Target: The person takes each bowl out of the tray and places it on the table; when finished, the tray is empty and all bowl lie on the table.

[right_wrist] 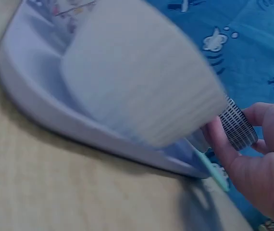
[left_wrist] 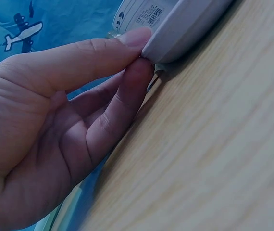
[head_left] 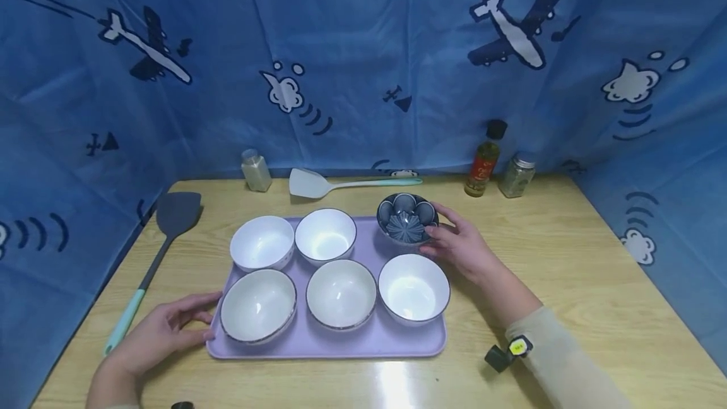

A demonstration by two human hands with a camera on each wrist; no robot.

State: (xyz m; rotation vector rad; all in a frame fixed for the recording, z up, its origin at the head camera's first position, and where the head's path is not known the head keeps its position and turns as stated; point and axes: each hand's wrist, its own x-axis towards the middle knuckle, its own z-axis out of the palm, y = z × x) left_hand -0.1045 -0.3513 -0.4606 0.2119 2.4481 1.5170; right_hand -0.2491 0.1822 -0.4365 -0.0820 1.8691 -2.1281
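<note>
Partly, the dark patterned bowl (head_left: 405, 229) is hard to make out: the right hand (head_left: 457, 246) covers its right side, a blurred white bowl blocks some of it in the right wrist view, and whether its base touches the lavender tray (head_left: 363, 349) I cannot tell. It sits at the tray's far right corner, mouth upward, pinched between thumb and fingers. The left hand (head_left: 176, 327), its forearm cut off below, pinches the tray's left rim; both hands are well apart. The tray's long axis runs left to right across the tabletop (head_left: 568, 257). Five white bowls (head_left: 413, 289) stand mouth-up on it, three near, two far. Around it are two spatulas (head_left: 155, 264), two jars (head_left: 257, 171) and one bottle (head_left: 483, 166).
</note>
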